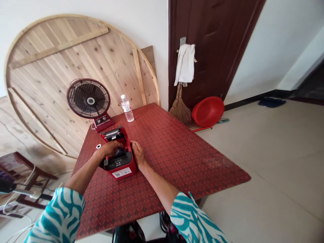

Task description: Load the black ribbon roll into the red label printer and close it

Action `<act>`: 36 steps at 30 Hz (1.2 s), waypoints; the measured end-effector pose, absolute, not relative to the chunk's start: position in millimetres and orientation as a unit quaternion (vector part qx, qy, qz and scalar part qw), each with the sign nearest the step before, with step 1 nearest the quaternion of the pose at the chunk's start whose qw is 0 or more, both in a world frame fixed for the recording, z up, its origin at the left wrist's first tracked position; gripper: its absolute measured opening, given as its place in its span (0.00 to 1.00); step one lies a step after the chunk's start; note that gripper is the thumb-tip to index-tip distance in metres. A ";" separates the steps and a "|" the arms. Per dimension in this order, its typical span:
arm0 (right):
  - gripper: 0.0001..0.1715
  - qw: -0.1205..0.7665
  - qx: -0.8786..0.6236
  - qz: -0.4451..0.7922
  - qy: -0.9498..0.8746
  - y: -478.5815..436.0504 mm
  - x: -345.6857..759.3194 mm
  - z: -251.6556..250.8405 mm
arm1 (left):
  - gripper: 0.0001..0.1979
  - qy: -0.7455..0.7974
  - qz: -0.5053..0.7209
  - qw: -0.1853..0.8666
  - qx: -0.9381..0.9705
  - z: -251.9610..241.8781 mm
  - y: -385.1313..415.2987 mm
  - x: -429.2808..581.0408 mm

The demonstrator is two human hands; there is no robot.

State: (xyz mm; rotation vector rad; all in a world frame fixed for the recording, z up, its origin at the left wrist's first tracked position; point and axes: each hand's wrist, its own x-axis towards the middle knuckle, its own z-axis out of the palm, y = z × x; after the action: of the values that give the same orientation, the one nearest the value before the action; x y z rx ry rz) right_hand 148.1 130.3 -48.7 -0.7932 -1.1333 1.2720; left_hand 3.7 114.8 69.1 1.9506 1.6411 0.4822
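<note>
A red and black box-shaped device (124,170), like a small printer, stands on the red patterned table (187,152) with its lid (115,134) raised. My left hand (112,148) reaches into the open top; its fingertips are hidden inside, so what they hold, if anything, does not show. Against the device's right side rests my right hand (138,154), its fingers along the edge near the lid hinge. A small white roll with a dark centre (98,146) lies on the table to the left of the device.
Behind the device stand a dark red fan (88,101) and a water bottle (127,108). A large round wooden board (121,64) leans on the wall. Beyond the table are a broom (180,108), red basins (209,111) and a wooden chair (37,172).
</note>
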 end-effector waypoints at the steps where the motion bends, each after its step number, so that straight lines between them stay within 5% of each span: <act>1: 0.19 0.589 -0.341 0.546 -0.489 130.3 148.2 -48.5 | 0.15 0.614 0.149 0.246 0.735 70.0 111.8 5.0; 6: 0.20 0.584 -0.344 0.538 -0.501 130.9 149.4 -48.3 | 0.11 0.669 0.005 0.043 0.742 74.3 93.9 17.7; 16: 0.21 0.577 -0.346 0.538 -0.508 132.3 149.6 -49.9 | 0.12 0.650 -0.008 0.008 0.760 82.3 88.8 22.5; 26: 0.20 0.573 -0.337 0.552 -0.503 134.0 149.5 -56.2 | 0.22 0.721 0.367 0.087 0.582 79.4 23.1 -58.6; 32: 0.20 0.566 -0.341 0.563 -0.496 134.9 150.0 -60.0 | 0.16 0.785 0.344 0.096 0.506 17.7 -0.4 -101.0; 36: 0.21 0.565 -0.345 0.562 -0.496 134.0 151.4 -59.4 | 0.20 0.770 0.342 0.117 0.525 -2.1 -1.7 -105.0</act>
State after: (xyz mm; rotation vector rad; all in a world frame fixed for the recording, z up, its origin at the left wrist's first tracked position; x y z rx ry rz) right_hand 151.4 134.0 -59.4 -0.8113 -1.1670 1.3220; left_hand -105.0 -1.7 -2.1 1.5369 2.2547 1.0025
